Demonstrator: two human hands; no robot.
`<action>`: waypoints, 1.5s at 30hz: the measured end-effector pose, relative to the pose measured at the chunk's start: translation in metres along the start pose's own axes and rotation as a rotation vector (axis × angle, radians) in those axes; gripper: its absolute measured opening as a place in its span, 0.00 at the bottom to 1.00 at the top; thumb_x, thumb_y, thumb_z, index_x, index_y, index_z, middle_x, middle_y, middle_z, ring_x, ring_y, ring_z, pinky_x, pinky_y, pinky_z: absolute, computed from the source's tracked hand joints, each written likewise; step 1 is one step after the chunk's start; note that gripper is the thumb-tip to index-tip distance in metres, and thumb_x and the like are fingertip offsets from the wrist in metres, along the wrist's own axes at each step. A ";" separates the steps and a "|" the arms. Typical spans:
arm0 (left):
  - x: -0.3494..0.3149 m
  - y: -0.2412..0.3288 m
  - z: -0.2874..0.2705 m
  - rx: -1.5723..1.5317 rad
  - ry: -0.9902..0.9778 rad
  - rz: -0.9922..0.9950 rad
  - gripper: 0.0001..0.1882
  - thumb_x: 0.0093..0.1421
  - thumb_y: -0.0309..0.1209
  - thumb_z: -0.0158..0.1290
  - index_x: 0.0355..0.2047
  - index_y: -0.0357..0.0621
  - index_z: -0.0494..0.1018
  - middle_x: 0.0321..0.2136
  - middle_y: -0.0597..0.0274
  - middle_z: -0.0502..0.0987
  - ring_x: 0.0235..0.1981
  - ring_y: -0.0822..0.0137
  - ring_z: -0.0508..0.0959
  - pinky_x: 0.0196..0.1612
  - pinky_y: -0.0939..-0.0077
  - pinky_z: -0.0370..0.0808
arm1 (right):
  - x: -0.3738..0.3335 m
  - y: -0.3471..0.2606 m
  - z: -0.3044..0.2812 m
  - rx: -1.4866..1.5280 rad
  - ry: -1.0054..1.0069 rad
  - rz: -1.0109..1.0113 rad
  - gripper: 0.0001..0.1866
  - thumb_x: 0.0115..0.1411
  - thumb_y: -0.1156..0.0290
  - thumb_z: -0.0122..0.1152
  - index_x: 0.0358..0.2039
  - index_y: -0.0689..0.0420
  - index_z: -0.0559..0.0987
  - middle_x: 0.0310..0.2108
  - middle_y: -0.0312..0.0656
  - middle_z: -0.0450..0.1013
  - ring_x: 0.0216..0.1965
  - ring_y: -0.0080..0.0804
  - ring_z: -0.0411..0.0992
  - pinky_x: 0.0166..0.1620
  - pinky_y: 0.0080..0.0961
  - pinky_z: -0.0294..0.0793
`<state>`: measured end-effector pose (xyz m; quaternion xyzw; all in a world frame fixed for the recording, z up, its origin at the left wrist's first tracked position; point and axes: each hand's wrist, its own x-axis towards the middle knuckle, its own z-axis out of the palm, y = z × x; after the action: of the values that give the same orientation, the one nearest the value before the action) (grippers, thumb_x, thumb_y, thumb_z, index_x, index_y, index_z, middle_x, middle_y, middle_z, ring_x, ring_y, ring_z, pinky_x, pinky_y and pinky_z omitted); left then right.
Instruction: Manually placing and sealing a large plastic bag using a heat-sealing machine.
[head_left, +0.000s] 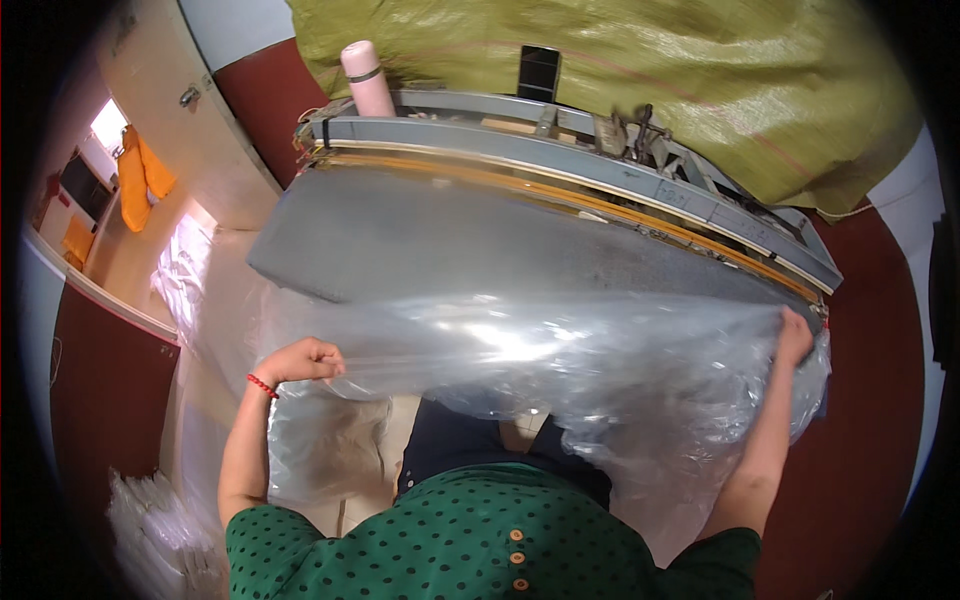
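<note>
A wide sheet of clear plastic film (620, 350) is stretched between my two hands, along the near edge of a grey padded work surface (420, 225). My left hand (305, 361), with a red bead bracelet (263, 385) on the wrist, is closed on the film's left part. At the right end of the surface, my right hand (795, 338) pinches the film's upper right corner. The film shines in the middle and hangs in loose folds in front of my body, lower on the right.
Behind the surface runs a long machine frame (440, 135) with orange strips and metal parts. A pink flask (366, 82) and a black phone (539, 74) stand there before a yellow-green woven sheet (700, 70). Stacked plastic bags (165, 530) lie lower left, near an open door (180, 90).
</note>
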<state>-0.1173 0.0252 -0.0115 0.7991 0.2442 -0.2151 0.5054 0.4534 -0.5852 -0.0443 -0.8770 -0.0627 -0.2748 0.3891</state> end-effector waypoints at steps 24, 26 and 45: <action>0.172 -0.032 -0.181 0.556 1.134 0.122 0.26 0.60 0.42 0.41 0.50 0.32 0.62 0.52 0.48 0.63 0.54 0.56 0.62 0.56 0.72 0.56 | 0.004 0.069 -0.110 -0.832 0.203 0.582 0.13 0.55 0.63 0.48 0.35 0.56 0.75 0.34 0.48 0.73 0.37 0.45 0.72 0.38 0.39 0.72; 0.167 -0.006 -0.169 0.786 1.253 -0.162 0.23 0.59 0.39 0.43 0.47 0.30 0.65 0.50 0.46 0.66 0.50 0.54 0.66 0.53 0.69 0.61 | 0.006 0.073 -0.109 -0.929 0.173 0.496 0.12 0.56 0.66 0.44 0.34 0.58 0.73 0.33 0.49 0.73 0.37 0.45 0.73 0.37 0.39 0.72; 0.128 0.261 0.280 -0.405 0.234 0.303 0.09 0.53 0.28 0.54 0.34 0.38 0.72 0.11 0.73 0.67 0.11 0.84 0.63 0.13 0.89 0.58 | 0.006 0.078 -0.107 -0.911 0.153 0.521 0.14 0.55 0.59 0.48 0.35 0.55 0.73 0.34 0.48 0.74 0.38 0.45 0.73 0.38 0.40 0.72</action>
<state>0.1151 -0.3045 -0.0144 0.7285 0.2166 0.0101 0.6498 0.4370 -0.7164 -0.0332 -0.9211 0.3118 -0.2316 0.0275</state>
